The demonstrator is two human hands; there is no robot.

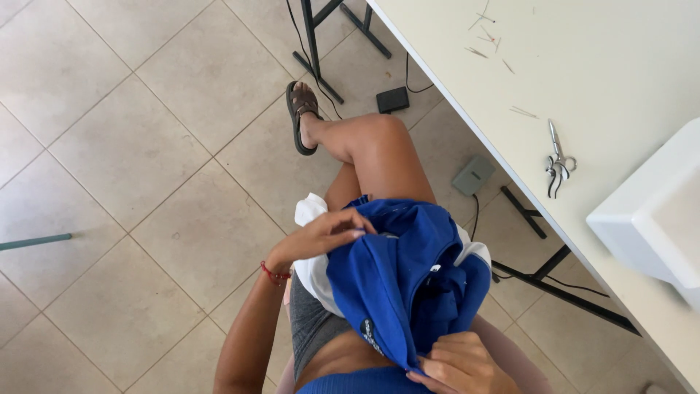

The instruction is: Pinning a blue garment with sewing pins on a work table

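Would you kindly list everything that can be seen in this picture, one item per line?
garment: one, blue with white parts, bunched on the person's lap
scissors: one pair, silver, lying on the table
table: one, cream top on dark legs, at the right
thread scraps: several, pale, scattered on the table's far end
white machine: one, partly in view, at the table's right edge
foot pedals: two, one black and one grey, on the tiled floor under the table
cables: dark, running across the floor
sandal: one, brown, on the raised foot
bracelet: one, red, on the left wrist
left hand: grips the garment's upper edge
right hand: pinches the garment's lower edge
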